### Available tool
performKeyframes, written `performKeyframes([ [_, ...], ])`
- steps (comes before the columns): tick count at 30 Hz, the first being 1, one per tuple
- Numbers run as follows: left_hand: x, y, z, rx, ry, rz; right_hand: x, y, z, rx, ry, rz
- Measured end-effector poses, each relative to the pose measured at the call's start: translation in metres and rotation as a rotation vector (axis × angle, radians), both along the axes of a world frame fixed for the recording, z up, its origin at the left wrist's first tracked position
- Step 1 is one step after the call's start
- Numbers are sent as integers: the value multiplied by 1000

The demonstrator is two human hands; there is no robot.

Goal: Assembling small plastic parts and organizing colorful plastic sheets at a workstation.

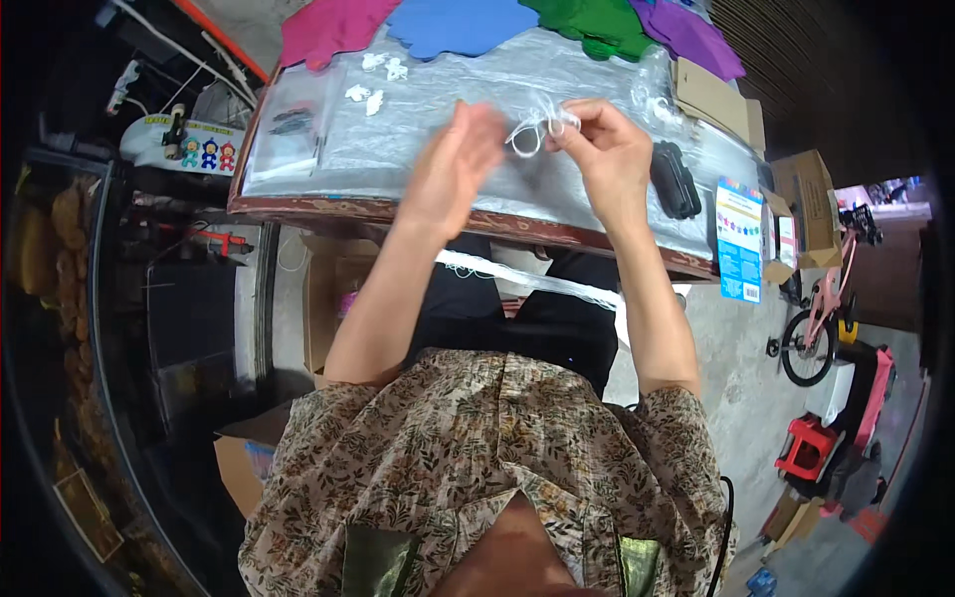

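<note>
My right hand (pixel 607 149) is pinched shut on a white string (pixel 526 140), whose loops stick out to the left of the fingertips above the table. To its left is my left hand (pixel 456 164), blurred by motion, with its fingers stretched out and apart from the loops; nothing shows in it. A long hank of white strings (pixel 527 280) lies across my lap. Several small white string bundles (pixel 374 102) sit on the far left part of the table. Just right of my right hand rests a black case-like object (pixel 676 181).
The table (pixel 477 211) has a grey plastic cover and a worn red-brown edge. Pink, blue (pixel 461 25), green and purple sheets line its far side. Clear plastic bags (pixel 288 134) lie at the left. A blue printed card (pixel 739 239) and cardboard boxes (pixel 808 204) stand at the right.
</note>
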State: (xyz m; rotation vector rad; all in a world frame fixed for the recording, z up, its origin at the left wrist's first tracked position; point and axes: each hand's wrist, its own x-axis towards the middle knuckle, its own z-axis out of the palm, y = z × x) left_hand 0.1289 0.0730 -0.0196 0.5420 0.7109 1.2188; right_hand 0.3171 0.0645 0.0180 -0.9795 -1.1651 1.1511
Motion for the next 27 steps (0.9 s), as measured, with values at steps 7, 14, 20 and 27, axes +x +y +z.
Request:
performKeyframes([
  [7,32,-4,20,-167,-440,-385,-16,-33,-4,624,-920,17],
  [14,42,-20,22,127,-217,-203,-29,-41,20,178,-543,-39],
  [20,43,-22,34,86,-250,-137,-26,-43,4,451,-660,-59],
  [27,34,-11,31,-58,-510,-443,-28,-36,-5,724,-829,-80],
])
